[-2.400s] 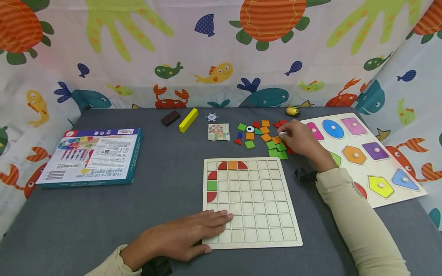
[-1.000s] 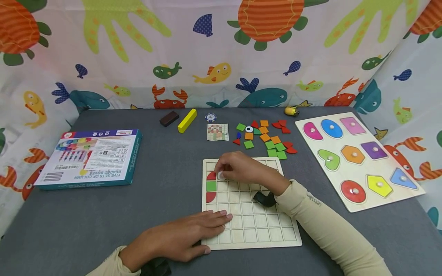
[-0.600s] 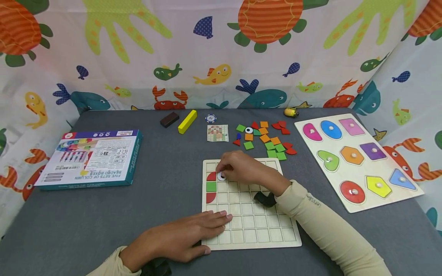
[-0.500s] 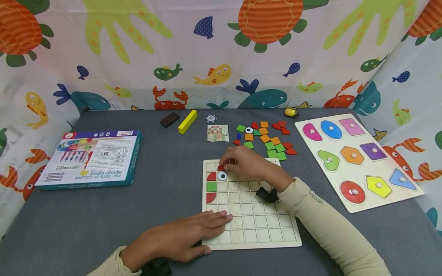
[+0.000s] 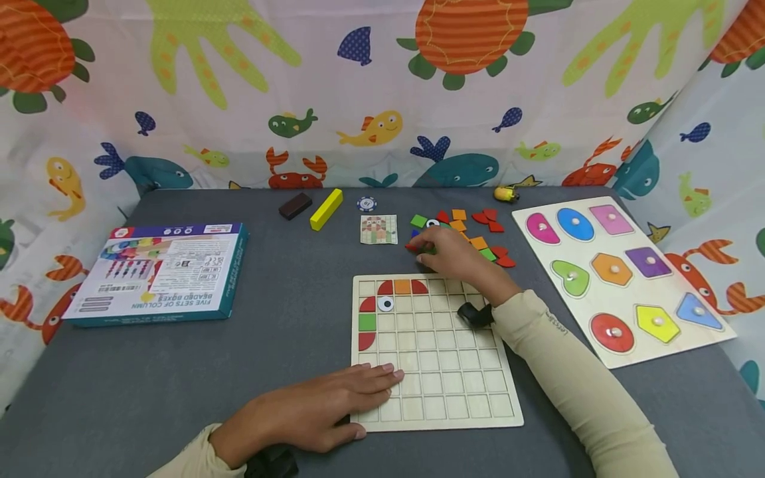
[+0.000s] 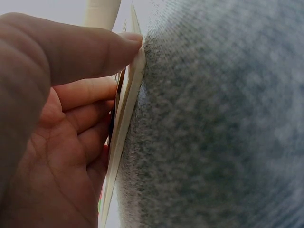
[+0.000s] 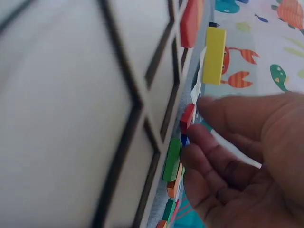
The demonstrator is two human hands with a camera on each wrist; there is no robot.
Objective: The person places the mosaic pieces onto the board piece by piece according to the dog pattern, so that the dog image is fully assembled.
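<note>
Red tile lies on the tabletop beyond the board, just beside the right hand, whose thumb and fingers are apart. The left hand rests on the board, fingers straight.

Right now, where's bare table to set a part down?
Free: the table between box and grid, beyond the left hand; a narrower strip between card and grid. Crowded: the loose tiles around the right hand; the right sleeve crosses between grid and puzzle.

Room between box, board; tiles obstruct beyond board.
</note>
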